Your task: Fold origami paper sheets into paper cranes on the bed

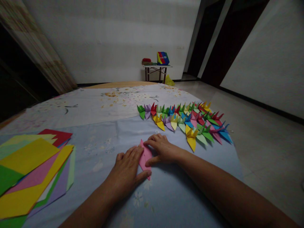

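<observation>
And here, at the near middle of the worktop (104,84), lies the pink paper (145,157), folded into a narrow, pointed diamond, flat on the blue cloth (99,180). The left hand (130,166) is spread over its left side, fingers straight together near the upper point, thumb stretched out across the lower end. In from the right comes the right hand (162,150), forefinger near the top, thumb lower down, a fair gap between the two; in this dim light I cannot tell whether that thumb tip sits on the paper or just under its edge.

Over on the left, a fanned stack of coloured sheets (38,155), yellow, green, pink, purple and red, well apart from the hands. Beyond the right hand, cranes (191,137) stand in crowded rows, a yellow one nearest. Behind them, a white flowered cloth (90,101) covers the far side.
</observation>
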Action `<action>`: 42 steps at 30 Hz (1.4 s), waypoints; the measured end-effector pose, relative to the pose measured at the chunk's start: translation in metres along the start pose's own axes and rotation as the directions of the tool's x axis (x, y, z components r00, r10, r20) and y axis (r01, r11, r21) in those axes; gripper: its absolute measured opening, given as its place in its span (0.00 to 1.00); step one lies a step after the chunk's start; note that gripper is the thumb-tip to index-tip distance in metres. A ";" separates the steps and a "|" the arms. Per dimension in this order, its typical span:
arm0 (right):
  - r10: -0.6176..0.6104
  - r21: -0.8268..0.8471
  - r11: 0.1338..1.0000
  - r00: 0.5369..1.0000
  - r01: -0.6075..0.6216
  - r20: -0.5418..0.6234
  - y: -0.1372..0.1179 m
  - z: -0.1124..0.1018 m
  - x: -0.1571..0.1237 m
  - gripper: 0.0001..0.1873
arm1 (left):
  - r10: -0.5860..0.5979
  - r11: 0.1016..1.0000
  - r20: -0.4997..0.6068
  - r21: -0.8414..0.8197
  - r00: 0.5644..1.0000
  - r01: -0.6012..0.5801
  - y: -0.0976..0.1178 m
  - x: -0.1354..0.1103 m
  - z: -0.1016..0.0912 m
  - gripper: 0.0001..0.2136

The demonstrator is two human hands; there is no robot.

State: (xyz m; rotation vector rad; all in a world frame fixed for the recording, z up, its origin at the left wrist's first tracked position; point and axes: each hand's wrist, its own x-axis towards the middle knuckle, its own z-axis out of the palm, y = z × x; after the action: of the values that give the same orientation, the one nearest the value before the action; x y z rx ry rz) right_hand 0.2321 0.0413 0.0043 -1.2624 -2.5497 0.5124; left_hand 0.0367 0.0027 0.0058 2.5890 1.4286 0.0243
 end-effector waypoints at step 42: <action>0.353 0.299 0.905 0.927 -0.304 -0.127 0.017 0.007 0.057 0.13 | -0.014 1.000 0.087 -0.007 0.996 0.015 0.010 0.000 -0.011 0.30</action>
State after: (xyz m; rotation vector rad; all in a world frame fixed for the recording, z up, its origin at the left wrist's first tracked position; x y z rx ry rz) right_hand 0.2080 0.0950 -0.0048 -1.5611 -2.0405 0.7538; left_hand 0.0437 -0.0011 0.0181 2.5403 1.4138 -0.0837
